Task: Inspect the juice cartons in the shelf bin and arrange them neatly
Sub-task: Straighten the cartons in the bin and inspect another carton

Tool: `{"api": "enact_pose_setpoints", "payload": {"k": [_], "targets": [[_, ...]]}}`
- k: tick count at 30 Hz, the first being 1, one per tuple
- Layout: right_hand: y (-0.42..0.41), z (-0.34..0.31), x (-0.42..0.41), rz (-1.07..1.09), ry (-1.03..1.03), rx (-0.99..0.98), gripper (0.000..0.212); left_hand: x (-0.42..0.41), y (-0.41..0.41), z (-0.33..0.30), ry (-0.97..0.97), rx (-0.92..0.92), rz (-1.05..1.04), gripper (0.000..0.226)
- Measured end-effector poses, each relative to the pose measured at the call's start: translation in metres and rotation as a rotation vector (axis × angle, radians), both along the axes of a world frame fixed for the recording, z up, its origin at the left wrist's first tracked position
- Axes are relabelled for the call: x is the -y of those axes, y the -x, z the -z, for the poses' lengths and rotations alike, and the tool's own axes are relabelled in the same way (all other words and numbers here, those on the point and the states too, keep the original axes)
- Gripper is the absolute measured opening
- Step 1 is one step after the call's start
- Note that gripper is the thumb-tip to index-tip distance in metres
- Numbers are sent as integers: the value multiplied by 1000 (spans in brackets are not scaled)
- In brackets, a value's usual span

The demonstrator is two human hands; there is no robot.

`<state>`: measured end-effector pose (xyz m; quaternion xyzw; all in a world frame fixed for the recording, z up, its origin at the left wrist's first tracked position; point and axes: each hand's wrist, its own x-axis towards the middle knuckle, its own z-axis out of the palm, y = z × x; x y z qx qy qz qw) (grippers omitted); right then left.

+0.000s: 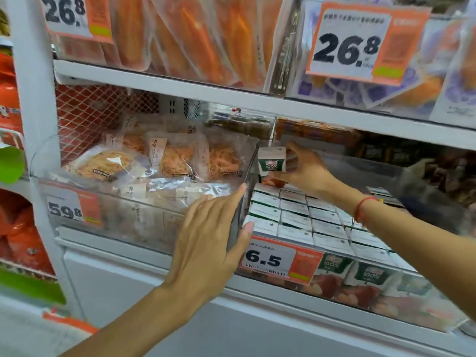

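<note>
While the right hand [304, 168] pinches a white-green "100%" carton [271, 162] above the rows, the left hand [208, 243] lies spread against the divider [244, 202], beside the "6.5" tag [270, 258].

The left hand [206, 243] reaches up from the lower left on a bare forearm, palm away, fingers [233, 199] straight and together; its fingertips and thumb rest against the clear plastic bin divider [244, 202]. The right hand [302, 168] comes in from the right, beyond that divider, wrist bent, and pinches a small white-and-green juice carton [271, 162] upright between thumb and curled fingers. A thin red string bracelet [362, 207] circles the right wrist.
</note>
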<state>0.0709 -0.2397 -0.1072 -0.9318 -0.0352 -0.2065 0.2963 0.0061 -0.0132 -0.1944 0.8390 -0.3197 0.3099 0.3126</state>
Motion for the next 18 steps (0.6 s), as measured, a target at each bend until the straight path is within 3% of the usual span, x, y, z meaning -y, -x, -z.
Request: {"api": "enact_pose_setpoints", "payload": {"k": [9,15,18], "targets": [[-12,14,6,-30,-120,-109,54,1,-2,3,-7,7,-26,55],[-9,30,17,-8,162,-167,44,1,-2,4,-1,6,-25,55],[-7,30,18,-52,168,-161,37,0,-2,4,-2,3,-18,55]]}}
